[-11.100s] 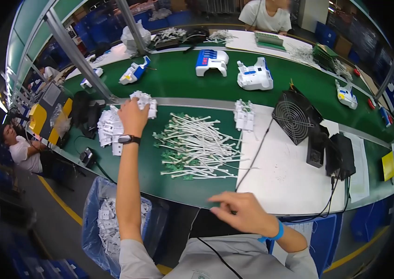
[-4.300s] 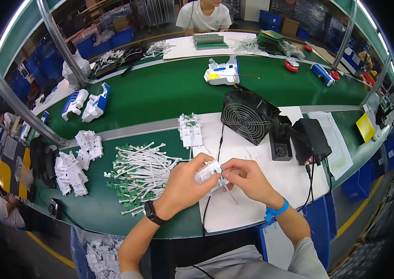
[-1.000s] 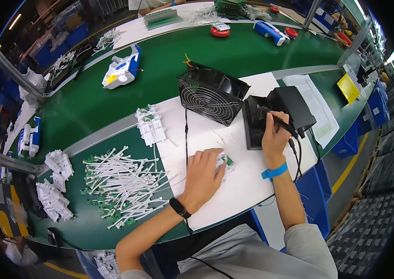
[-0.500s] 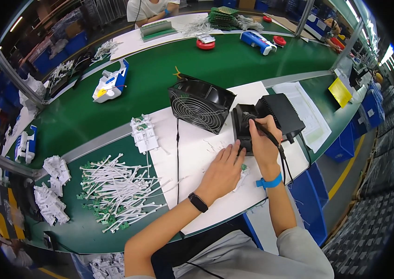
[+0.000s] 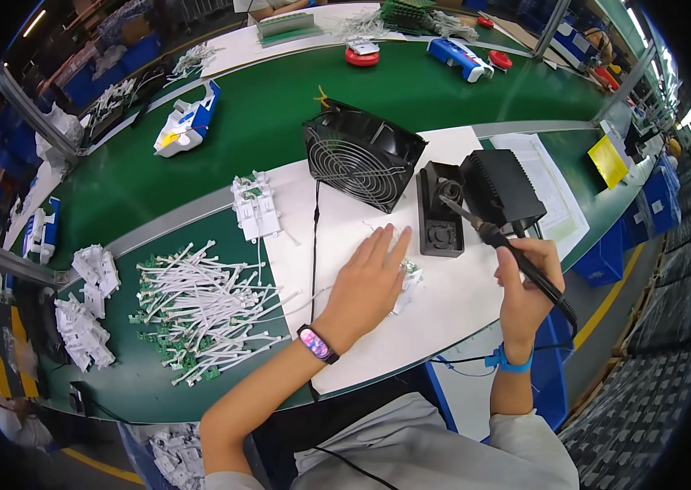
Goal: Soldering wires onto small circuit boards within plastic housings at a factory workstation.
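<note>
My right hand (image 5: 529,286) is closed around the dark handle of a soldering iron (image 5: 499,237). Its tip points up and left over the round well in the far half of a black two-part holder (image 5: 425,224). On the white sheet (image 5: 341,233) rests my left hand (image 5: 368,282), fingers stretched out and nothing seen in its grip. Against the right side of that hand lies a small white part with a green circuit board (image 5: 411,278), partly covered by the fingers. A black ribbed box (image 5: 504,189) stands right of the holder.
A black fan (image 5: 362,159) stands behind the sheet. To the left lie a pile of white cables with green boards (image 5: 206,306), white plastic housings (image 5: 255,208) and more housings (image 5: 84,331). Farther off, a blue-and-white casing (image 5: 186,122) sits on the green surface.
My right hand has drawn back toward me and to the right with the soldering iron, uncovering the black holder. My left hand has shifted slightly left, away from the holder.
</note>
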The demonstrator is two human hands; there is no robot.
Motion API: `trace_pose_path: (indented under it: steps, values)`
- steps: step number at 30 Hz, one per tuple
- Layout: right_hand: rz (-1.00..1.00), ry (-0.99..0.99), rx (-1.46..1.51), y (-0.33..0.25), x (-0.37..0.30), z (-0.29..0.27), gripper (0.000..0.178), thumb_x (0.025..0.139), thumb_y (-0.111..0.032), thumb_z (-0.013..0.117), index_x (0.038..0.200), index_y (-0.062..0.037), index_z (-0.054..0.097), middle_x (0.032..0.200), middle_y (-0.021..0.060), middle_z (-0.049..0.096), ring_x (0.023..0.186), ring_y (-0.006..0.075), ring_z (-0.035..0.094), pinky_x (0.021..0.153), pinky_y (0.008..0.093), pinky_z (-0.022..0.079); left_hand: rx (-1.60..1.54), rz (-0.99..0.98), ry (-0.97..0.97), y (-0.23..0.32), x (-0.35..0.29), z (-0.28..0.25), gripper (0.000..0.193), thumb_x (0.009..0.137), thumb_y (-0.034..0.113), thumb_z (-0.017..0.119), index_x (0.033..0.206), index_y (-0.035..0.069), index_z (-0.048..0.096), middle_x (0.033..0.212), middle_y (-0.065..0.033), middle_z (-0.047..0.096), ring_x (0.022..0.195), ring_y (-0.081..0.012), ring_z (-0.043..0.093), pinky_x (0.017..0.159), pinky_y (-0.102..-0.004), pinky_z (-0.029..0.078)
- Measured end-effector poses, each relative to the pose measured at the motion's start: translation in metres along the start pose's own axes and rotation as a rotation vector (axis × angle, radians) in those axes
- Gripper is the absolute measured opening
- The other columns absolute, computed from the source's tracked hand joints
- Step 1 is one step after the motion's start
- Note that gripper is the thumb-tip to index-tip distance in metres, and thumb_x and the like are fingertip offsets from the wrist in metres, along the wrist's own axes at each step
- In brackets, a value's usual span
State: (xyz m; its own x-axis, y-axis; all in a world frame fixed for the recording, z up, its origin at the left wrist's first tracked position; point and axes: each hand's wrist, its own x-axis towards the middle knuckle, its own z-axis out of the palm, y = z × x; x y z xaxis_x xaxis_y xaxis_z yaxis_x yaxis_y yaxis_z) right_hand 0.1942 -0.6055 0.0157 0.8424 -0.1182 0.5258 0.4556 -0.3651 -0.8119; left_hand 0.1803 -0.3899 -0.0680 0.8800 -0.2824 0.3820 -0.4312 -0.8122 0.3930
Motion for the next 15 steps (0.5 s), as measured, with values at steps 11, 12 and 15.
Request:
trace_pose_path:
  steps: [11,12,15]
  values:
    - [-0.088,-0.025,0.132,0.057,-0.045,-0.004,0.021,0.089,0.007,0.07,0.107,0.0017,0.06,0.088,0.009,0.062,0.08,0.0136,0.059,0.075,0.0249,0.045,0.184,-0.244,-0.123,0.036,-0.029,-0.013,0.074,0.086,0.035,0.074,0.143,-0.005,0.049,0.124,-0.0167,0.056,0.106,-0.0295,0.052,0.093,-0.0418,0.041]
    - [-0.152,0.014,0.137,0.059,-0.042,-0.002,0.019,0.091,0.006,0.068,0.106,0.0012,0.058,0.087,0.0088,0.061,0.077,0.0125,0.057,0.072,0.024,0.045,0.194,-0.22,-0.153,0.03,-0.03,-0.013,0.072,0.087,0.033,0.072,0.144,-0.004,0.048,0.125,-0.0176,0.057,0.108,-0.0314,0.053,0.092,-0.0422,0.042]
    - [-0.09,0.044,0.268,0.052,-0.031,0.02,0.011,0.099,-0.005,0.063,0.102,-0.0014,0.053,0.08,0.0058,0.055,0.061,0.0084,0.05,0.055,0.0208,0.039,0.233,-0.173,-0.104,0.014,-0.037,-0.025,0.072,0.086,0.026,0.072,0.146,-0.003,0.046,0.133,-0.0195,0.056,0.118,-0.0337,0.053,0.099,-0.0445,0.042]
